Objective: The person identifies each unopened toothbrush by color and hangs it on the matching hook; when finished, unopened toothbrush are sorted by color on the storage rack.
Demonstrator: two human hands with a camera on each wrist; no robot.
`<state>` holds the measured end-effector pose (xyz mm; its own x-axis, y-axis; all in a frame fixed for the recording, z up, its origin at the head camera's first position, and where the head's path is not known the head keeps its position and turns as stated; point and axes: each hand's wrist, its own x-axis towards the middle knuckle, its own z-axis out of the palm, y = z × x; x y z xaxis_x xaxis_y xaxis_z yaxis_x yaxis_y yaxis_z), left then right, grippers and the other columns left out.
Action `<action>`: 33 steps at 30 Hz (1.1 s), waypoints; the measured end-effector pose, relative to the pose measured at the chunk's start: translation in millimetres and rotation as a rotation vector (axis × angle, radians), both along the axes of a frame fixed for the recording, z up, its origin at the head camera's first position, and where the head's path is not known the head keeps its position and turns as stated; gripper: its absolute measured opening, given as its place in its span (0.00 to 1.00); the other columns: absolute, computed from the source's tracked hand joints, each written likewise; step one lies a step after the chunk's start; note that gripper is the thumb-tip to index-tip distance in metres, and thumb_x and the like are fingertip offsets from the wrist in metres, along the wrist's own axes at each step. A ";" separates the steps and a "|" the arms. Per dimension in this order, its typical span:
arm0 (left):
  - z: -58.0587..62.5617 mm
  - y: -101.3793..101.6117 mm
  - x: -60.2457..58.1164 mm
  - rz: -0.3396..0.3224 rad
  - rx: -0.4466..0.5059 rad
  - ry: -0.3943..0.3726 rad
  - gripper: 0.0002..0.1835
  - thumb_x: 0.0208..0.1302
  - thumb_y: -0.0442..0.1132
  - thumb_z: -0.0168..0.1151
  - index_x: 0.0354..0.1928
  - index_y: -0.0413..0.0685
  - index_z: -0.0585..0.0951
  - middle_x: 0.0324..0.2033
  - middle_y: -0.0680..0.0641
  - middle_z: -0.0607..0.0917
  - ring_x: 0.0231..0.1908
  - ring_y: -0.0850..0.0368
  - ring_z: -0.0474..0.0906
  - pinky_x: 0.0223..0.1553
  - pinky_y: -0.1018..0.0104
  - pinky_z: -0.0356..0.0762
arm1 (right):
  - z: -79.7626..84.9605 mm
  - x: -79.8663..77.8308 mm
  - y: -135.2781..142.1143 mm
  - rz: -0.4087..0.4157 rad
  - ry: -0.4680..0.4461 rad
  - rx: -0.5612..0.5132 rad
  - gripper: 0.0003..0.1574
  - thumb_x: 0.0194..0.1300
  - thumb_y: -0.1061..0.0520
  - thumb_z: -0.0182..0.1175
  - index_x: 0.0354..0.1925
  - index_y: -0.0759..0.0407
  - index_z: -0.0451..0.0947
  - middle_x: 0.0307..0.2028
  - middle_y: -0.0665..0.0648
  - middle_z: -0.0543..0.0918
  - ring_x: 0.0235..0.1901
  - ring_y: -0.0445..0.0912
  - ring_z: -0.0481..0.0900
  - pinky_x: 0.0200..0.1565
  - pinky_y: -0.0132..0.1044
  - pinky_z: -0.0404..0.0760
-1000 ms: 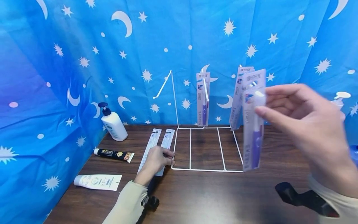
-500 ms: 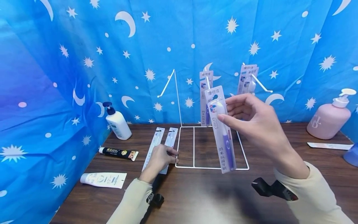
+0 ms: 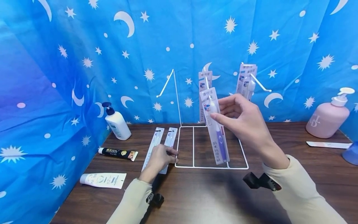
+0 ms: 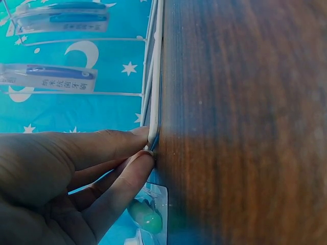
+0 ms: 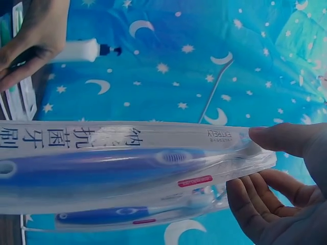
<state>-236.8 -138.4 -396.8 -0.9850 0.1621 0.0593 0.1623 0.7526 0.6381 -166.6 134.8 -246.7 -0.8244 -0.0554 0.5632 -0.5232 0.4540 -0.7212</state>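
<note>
My right hand (image 3: 246,119) pinches a packaged purple toothbrush (image 3: 221,140) by the upper side of its clear pack, thumb in front and fingers behind. The pack's top hole overlaps the tip of the middle hook of a white wire rack (image 3: 201,167). Another purple toothbrush pack (image 3: 201,102) hangs farther back on that hook, partly hidden. My left hand (image 3: 160,158) holds the left front corner of the rack's base between thumb and fingers, as the left wrist view shows (image 4: 149,138). Beneath that hand, two toothbrush packs (image 3: 171,137) lie on the table.
Two packs (image 3: 247,82) hang on the right hook; the left hook (image 3: 165,83) bears none. At left are a white pump bottle (image 3: 117,124), a black tube (image 3: 117,153) and a white tube (image 3: 103,180). A pink pump bottle (image 3: 327,119) and blue cup (image 3: 351,154) stand right.
My right hand has carried the purple toothbrush pack leftward from near the right hook to the middle hook, then slightly farther left and back. My left hand has stayed on the rack's corner.
</note>
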 end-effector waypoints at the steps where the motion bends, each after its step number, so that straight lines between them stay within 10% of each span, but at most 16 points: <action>1: 0.2 -0.1 -0.3 0.002 -0.002 -0.002 0.10 0.43 0.34 0.78 0.31 0.49 0.89 0.20 0.57 0.83 0.24 0.63 0.76 0.28 0.66 0.71 | -0.8 -3.1 -0.6 0.002 0.007 -0.003 0.26 0.59 0.52 0.70 0.52 0.60 0.75 0.40 0.55 0.83 0.37 0.45 0.82 0.39 0.28 0.78; 33: -0.3 -2.9 0.9 -0.036 -0.010 0.076 0.10 0.42 0.35 0.79 0.30 0.48 0.89 0.20 0.56 0.83 0.23 0.64 0.74 0.26 0.68 0.70 | -20.5 -81.5 -15.7 -0.067 0.095 -0.197 0.25 0.59 0.56 0.70 0.51 0.62 0.72 0.41 0.55 0.81 0.40 0.44 0.80 0.46 0.37 0.78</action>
